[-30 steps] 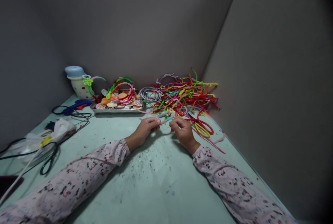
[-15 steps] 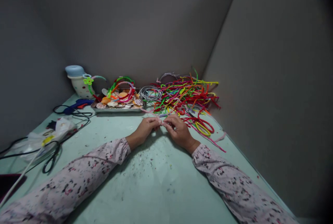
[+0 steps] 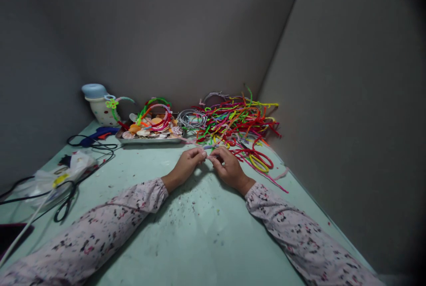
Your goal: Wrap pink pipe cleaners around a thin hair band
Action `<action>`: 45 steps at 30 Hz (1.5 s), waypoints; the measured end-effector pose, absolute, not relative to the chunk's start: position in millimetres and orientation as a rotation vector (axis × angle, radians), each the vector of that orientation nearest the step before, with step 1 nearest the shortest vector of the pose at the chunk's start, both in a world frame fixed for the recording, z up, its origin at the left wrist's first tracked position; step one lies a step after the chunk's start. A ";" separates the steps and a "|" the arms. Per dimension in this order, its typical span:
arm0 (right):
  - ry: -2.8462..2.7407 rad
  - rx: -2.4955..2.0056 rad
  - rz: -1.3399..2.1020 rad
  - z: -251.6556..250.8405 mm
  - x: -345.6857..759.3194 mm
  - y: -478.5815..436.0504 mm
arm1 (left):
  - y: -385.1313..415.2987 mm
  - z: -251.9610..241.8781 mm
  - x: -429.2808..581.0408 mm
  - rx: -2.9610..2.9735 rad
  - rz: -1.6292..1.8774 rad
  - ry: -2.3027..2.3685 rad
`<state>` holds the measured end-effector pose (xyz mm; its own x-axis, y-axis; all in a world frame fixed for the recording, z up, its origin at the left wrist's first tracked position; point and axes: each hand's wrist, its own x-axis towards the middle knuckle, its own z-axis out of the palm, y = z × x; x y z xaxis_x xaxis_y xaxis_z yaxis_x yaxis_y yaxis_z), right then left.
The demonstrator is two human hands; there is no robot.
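Observation:
My left hand (image 3: 187, 164) and my right hand (image 3: 226, 167) meet at the middle of the pale green table (image 3: 199, 233). Both are closed in a pinch on the same thin pink pipe cleaner (image 3: 186, 141), fingertips nearly touching. The pipe cleaner runs back and left from the fingers toward the tray. Just behind my hands lies a big tangled pile of coloured pipe cleaners (image 3: 238, 122). Both forearms in flowered sleeves rest on the table.
A metal tray (image 3: 149, 139) of shells and bent pipe-cleaner hoops stands at the back, with a coil of grey wire (image 3: 192, 119) beside it. A white dotted jar (image 3: 99, 104), a blue glue gun (image 3: 96, 135), black scissors (image 3: 65, 204), a plastic bag (image 3: 56, 173) and cables lie left. Grey walls close in.
My right hand has moved left until its fingertips meet my left hand's. The short blue-and-pink length that showed between the hands is now hidden in the pinch.

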<state>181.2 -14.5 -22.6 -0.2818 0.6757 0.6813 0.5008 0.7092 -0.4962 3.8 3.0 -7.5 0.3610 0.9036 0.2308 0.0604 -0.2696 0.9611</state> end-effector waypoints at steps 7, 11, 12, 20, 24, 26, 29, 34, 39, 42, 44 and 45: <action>-1.871 -0.991 0.237 -22.1 181.3 -12.6 | 6.4 -12.5 2.5 1.595 1.158 0.883; -1.811 -1.006 0.264 -20.7 181.7 -12.0 | 7.5 -15.3 3.1 1.554 1.210 0.921; -1.793 -1.006 0.282 -20.7 181.8 -11.9 | 7.4 -15.0 3.2 1.541 1.231 0.928; -1.240 -0.955 0.646 -24.9 187.5 -2.6 | 10.9 -14.5 0.7 1.439 1.502 1.085; -1.078 -0.868 0.804 -20.8 189.6 0.5 | 17.7 -22.6 -0.6 1.505 1.496 1.211; -1.064 -0.859 0.874 -19.2 189.0 0.1 | 20.5 -26.1 -1.0 1.587 1.446 1.262; -1.079 -0.837 0.993 -19.6 187.2 -1.0 | 22.6 -28.2 -1.5 1.630 1.372 1.259; -1.126 -0.756 1.236 -21.8 185.5 -1.0 | 22.9 -24.8 -2.1 1.629 1.286 1.180; -1.120 -0.819 1.229 -24.0 186.8 1.6 | 21.8 -19.9 -2.5 1.670 1.267 1.252; -1.146 -0.930 1.064 -25.7 188.4 2.6 | 21.1 -19.0 -3.3 1.639 1.270 1.230; -1.169 -0.989 0.958 -26.0 189.7 2.4 | 20.4 -18.4 -4.0 1.600 1.256 1.234; -1.176 -1.007 0.927 -25.8 190.4 2.1 | 19.6 -17.7 -4.2 1.584 1.244 1.238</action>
